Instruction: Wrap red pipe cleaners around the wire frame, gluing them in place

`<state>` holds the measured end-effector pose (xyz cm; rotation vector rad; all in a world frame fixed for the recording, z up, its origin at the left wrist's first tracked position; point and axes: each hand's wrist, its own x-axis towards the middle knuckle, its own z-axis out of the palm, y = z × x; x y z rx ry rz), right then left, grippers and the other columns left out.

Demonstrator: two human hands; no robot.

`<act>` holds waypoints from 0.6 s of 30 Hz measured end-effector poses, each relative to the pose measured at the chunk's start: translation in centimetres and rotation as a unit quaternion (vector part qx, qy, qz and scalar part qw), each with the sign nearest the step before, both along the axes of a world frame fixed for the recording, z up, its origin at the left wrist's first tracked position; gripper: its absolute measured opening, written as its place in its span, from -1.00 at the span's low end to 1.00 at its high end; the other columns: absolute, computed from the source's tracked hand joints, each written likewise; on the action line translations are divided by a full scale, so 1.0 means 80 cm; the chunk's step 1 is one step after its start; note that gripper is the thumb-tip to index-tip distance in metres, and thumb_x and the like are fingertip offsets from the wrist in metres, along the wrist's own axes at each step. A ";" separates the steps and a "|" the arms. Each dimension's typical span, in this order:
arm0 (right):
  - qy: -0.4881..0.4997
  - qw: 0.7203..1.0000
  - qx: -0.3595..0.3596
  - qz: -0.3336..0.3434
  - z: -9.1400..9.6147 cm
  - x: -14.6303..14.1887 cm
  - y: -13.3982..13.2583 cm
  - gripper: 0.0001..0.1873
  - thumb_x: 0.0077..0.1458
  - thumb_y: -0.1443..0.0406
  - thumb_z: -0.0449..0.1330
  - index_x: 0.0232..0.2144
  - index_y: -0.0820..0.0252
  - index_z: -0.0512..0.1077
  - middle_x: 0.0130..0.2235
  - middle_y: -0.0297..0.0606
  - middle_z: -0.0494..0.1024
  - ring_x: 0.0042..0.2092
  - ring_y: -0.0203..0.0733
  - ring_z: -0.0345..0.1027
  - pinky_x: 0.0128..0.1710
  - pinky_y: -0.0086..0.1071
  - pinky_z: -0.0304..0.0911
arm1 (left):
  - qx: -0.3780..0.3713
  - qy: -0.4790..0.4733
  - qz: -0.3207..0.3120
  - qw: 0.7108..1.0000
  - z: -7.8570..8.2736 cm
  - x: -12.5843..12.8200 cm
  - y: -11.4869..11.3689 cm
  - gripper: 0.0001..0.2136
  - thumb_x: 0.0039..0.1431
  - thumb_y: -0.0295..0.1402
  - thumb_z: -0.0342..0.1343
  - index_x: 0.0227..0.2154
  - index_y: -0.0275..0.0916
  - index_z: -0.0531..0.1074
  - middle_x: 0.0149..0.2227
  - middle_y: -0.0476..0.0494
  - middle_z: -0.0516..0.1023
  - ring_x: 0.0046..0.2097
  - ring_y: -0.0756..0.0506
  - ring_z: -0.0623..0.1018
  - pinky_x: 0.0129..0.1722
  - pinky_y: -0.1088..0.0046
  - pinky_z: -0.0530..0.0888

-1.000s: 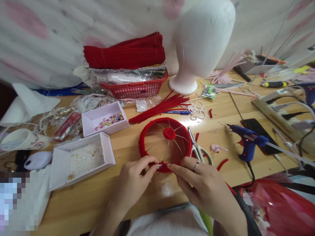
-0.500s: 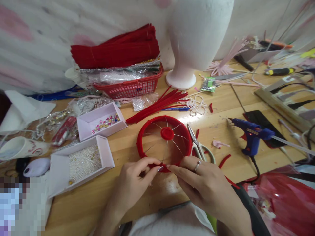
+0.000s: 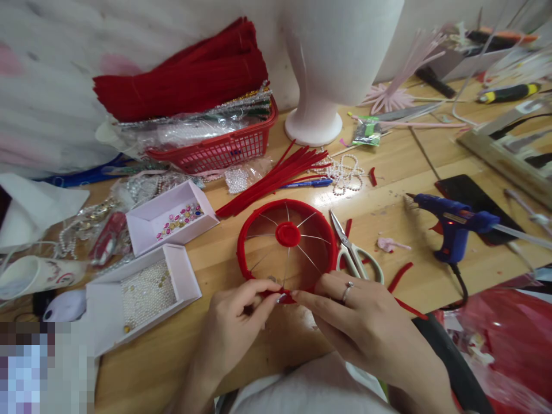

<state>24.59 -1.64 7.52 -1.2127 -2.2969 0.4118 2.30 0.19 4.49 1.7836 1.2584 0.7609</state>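
Note:
A round red fuzzy frame (image 3: 242, 241) rests on the wooden table, with thin wires running like spokes from its rim to a small red oval (image 3: 288, 234) at the centre. My left hand (image 3: 244, 319) pinches the rim's near edge between thumb and forefinger. Close beside it, my right hand (image 3: 360, 322), wearing a ring, grips the same edge with its fingers bent; its palm side is hidden. White-handled scissors (image 3: 356, 259) lie against the frame's right side, blades partly open. Just behind the frame is a bundle of red pipe cleaners (image 3: 269, 181).
On the left stand a white box of pearl beads (image 3: 149, 296) and one of coloured gems (image 3: 176, 221). A red basket (image 3: 224, 149) and a white mannequin head (image 3: 332, 69) are behind. To the right are a blue glue gun (image 3: 457, 224), a phone (image 3: 478, 201) and a power strip (image 3: 513, 155).
The camera view has shifted slightly, so the background sits differently. Both hands keep their grip on the near edge of the red frame, with no clear movement.

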 end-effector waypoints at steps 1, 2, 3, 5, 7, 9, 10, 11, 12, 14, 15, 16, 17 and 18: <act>0.001 1.000 -0.002 0.001 0.000 0.000 0.000 -0.70 0.36 0.42 0.03 -0.10 0.26 0.56 -0.39 -0.28 0.46 -0.43 -0.24 0.27 -0.48 -0.33 0.08 | 0.005 0.004 -0.002 1.000 0.001 0.000 0.000 -0.90 0.29 -0.45 0.18 -0.26 -0.15 0.59 -0.64 0.17 0.51 -0.64 0.11 0.44 -0.60 0.67 0.34; 0.004 1.000 -0.005 0.001 0.000 0.000 0.001 -0.71 0.36 0.42 0.03 -0.10 0.26 0.56 -0.39 -0.28 0.46 -0.42 -0.24 0.28 -0.48 -0.34 0.08 | 0.011 0.009 -0.005 1.000 0.001 0.000 0.001 -0.90 0.29 -0.45 0.18 -0.27 -0.15 0.59 -0.65 0.17 0.50 -0.65 0.11 0.43 -0.60 0.67 0.34; 0.006 1.000 -0.007 0.001 0.000 0.000 0.001 -0.71 0.36 0.42 0.02 -0.10 0.26 0.56 -0.39 -0.28 0.46 -0.42 -0.24 0.28 -0.48 -0.34 0.09 | 0.015 0.013 -0.008 1.000 0.002 0.000 0.002 -0.90 0.29 -0.45 0.18 -0.28 -0.16 0.59 -0.66 0.17 0.48 -0.65 0.10 0.42 -0.60 0.66 0.34; 0.009 1.000 -0.007 -0.001 0.000 0.000 0.001 -0.71 0.36 0.42 0.02 -0.13 0.26 0.56 -0.39 -0.28 0.45 -0.43 -0.25 0.28 -0.49 -0.34 0.09 | 0.020 0.020 -0.013 1.000 0.002 0.000 0.004 -0.89 0.29 -0.45 0.17 -0.29 -0.16 0.59 -0.67 0.18 0.47 -0.66 0.10 0.41 -0.61 0.66 0.34; 0.010 1.000 -0.005 -0.002 0.000 -0.001 0.002 -0.71 0.35 0.42 0.02 -0.16 0.26 0.56 -0.41 -0.29 0.43 -0.44 -0.26 0.26 -0.49 -0.34 0.08 | 0.027 0.021 -0.013 0.999 0.003 0.000 0.005 -0.89 0.29 -0.47 0.17 -0.28 -0.16 0.58 -0.67 0.18 0.47 -0.67 0.11 0.40 -0.62 0.66 0.33; 0.010 1.000 -0.008 -0.002 -0.001 -0.001 0.003 -0.71 0.35 0.42 0.01 -0.18 0.25 0.55 -0.41 -0.29 0.43 -0.44 -0.26 0.25 -0.49 -0.34 0.08 | 0.031 0.018 -0.016 0.999 0.004 0.000 0.007 -0.88 0.28 -0.48 0.17 -0.28 -0.15 0.58 -0.66 0.19 0.48 -0.67 0.12 0.39 -0.62 0.67 0.31; 0.011 1.000 -0.009 -0.002 -0.001 -0.001 0.003 -0.71 0.36 0.42 0.01 -0.18 0.25 0.55 -0.41 -0.28 0.43 -0.43 -0.25 0.26 -0.48 -0.34 0.08 | 0.031 0.016 -0.019 0.999 0.004 0.000 0.008 -0.87 0.28 -0.49 0.17 -0.28 -0.15 0.58 -0.65 0.19 0.48 -0.67 0.12 0.39 -0.63 0.68 0.31; 0.010 1.000 -0.011 -0.001 -0.002 0.000 0.003 -0.71 0.36 0.42 0.01 -0.18 0.25 0.55 -0.40 -0.28 0.44 -0.43 -0.25 0.26 -0.48 -0.33 0.08 | 0.031 0.012 -0.022 0.999 0.005 0.000 0.010 -0.87 0.27 -0.50 0.17 -0.28 -0.15 0.58 -0.64 0.19 0.49 -0.67 0.13 0.40 -0.63 0.69 0.31; 0.009 1.000 -0.012 0.000 -0.001 0.000 0.004 -0.71 0.36 0.42 0.00 -0.18 0.25 0.55 -0.40 -0.28 0.44 -0.43 -0.25 0.27 -0.48 -0.33 0.08 | 0.028 0.010 -0.026 0.999 0.006 0.000 0.011 -0.87 0.27 -0.50 0.17 -0.29 -0.15 0.58 -0.63 0.19 0.50 -0.67 0.13 0.40 -0.63 0.70 0.31; 0.006 1.000 -0.011 0.002 -0.001 0.001 0.005 -0.70 0.37 0.41 -0.01 -0.17 0.25 0.55 -0.39 -0.28 0.45 -0.43 -0.24 0.27 -0.48 -0.32 0.08 | 0.019 0.003 -0.029 0.999 0.009 0.000 0.013 -0.87 0.26 -0.51 0.17 -0.30 -0.16 0.58 -0.61 0.17 0.52 -0.67 0.14 0.40 -0.63 0.70 0.31; 0.005 1.000 -0.010 0.003 -0.001 0.002 0.005 -0.69 0.38 0.41 -0.01 -0.16 0.24 0.55 -0.40 -0.28 0.44 -0.43 -0.24 0.27 -0.48 -0.32 0.07 | 0.012 0.000 -0.029 1.000 0.010 0.001 0.013 -0.87 0.26 -0.51 0.17 -0.31 -0.16 0.58 -0.62 0.17 0.52 -0.67 0.13 0.40 -0.63 0.70 0.31; 0.004 1.000 -0.011 0.004 -0.001 0.002 0.006 -0.69 0.38 0.40 -0.02 -0.16 0.24 0.55 -0.40 -0.28 0.44 -0.43 -0.24 0.26 -0.48 -0.32 0.06 | 0.005 -0.003 -0.029 1.000 0.010 0.001 0.013 -0.87 0.26 -0.51 0.17 -0.32 -0.17 0.58 -0.64 0.17 0.51 -0.68 0.13 0.40 -0.63 0.70 0.31; 0.002 1.000 -0.013 0.006 0.000 0.003 0.006 -0.68 0.39 0.40 -0.03 -0.16 0.23 0.55 -0.41 -0.29 0.43 -0.43 -0.24 0.26 -0.49 -0.32 0.05 | 0.000 -0.006 -0.027 1.000 0.010 0.000 0.013 -0.87 0.26 -0.50 0.17 -0.33 -0.17 0.58 -0.65 0.17 0.50 -0.68 0.13 0.41 -0.64 0.70 0.31; 0.001 1.000 -0.014 0.007 -0.001 0.003 0.007 -0.67 0.39 0.40 -0.03 -0.16 0.22 0.55 -0.41 -0.29 0.43 -0.43 -0.25 0.25 -0.49 -0.33 0.04 | -0.005 -0.008 -0.024 1.000 0.010 0.000 0.012 -0.88 0.25 -0.50 0.17 -0.32 -0.18 0.58 -0.67 0.18 0.48 -0.68 0.12 0.41 -0.64 0.70 0.31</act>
